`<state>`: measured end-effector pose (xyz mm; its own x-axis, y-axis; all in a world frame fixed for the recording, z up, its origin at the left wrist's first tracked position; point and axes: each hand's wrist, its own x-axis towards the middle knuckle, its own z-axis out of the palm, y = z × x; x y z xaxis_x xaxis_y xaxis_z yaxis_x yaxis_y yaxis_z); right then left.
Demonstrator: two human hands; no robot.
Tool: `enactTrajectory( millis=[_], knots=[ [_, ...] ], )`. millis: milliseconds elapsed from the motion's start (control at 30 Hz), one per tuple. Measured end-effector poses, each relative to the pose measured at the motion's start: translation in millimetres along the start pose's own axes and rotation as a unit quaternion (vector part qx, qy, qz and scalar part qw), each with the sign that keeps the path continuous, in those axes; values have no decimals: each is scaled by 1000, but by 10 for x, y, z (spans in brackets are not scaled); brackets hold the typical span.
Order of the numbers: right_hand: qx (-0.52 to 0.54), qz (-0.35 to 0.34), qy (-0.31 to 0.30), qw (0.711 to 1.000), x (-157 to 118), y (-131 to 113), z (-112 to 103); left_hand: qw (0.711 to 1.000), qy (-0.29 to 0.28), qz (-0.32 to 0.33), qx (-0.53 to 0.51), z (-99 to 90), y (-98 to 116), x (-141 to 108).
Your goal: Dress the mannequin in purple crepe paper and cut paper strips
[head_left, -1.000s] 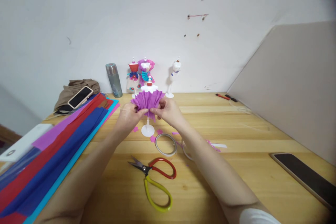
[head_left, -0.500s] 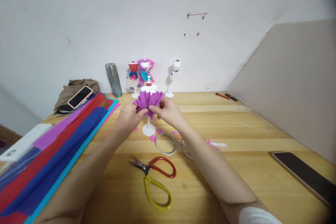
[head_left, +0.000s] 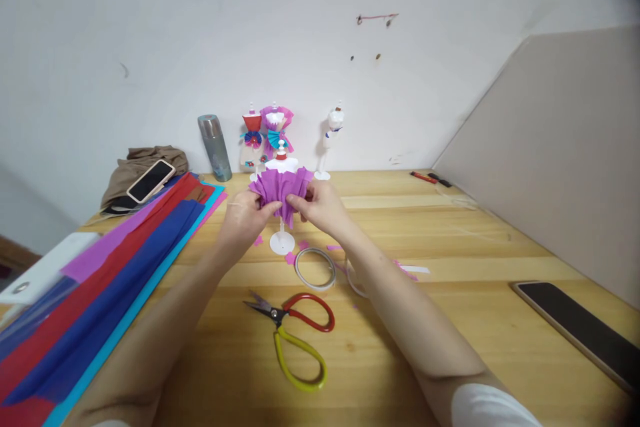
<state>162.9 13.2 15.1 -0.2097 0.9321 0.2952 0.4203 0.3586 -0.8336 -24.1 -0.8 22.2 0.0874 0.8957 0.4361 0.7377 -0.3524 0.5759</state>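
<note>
Purple crepe paper (head_left: 283,188), gathered in pleats, wraps the front of a small white mannequin stand (head_left: 283,243) with a red neck band. My left hand (head_left: 246,215) pinches the paper at its left side, thumb in front. On the right side my right hand (head_left: 323,205) grips it the same way, thumb on the pleats; the fingers behind the paper are hidden. Nearer to me lie scissors (head_left: 277,315) with one red and one yellow handle, blades apart. A roll of tape (head_left: 315,269) rests between the stand and the scissors, and another roll is partly behind my right forearm.
Dressed mini mannequins (head_left: 253,140) and a white one (head_left: 335,123) stand by the wall, near a flask (head_left: 215,147). Coloured paper sheets (head_left: 120,273) and a phone (head_left: 151,181) lie left. Another phone (head_left: 575,327) lies right. Pink paper scraps (head_left: 291,258) and markers (head_left: 424,177) are scattered about.
Both hands keep their hold on the purple paper. My thumbs have moved slightly apart and the pleats are spread a little wider. The whole view has shifted slightly.
</note>
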Motion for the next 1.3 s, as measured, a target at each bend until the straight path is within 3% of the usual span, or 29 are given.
enactTrajectory(
  millis=[333, 533, 867, 1300],
  knots=[
    [5, -22, -26, 999, -40, -95, -50, 999, -19, -27, -32, -9, 99, -33],
    [-19, -17, -16, 1000, -33, -66, -45, 1000, 9, 1, -19, -7, 108, -29],
    [-51, -1, -10, 999, -10, -118, -48, 999, 5, 27, -35, 14, 48, -43],
    [59, -33, 20, 998, 14, 6, -4, 994, 0, -32, -108, 42, -75, 3]
  ],
)
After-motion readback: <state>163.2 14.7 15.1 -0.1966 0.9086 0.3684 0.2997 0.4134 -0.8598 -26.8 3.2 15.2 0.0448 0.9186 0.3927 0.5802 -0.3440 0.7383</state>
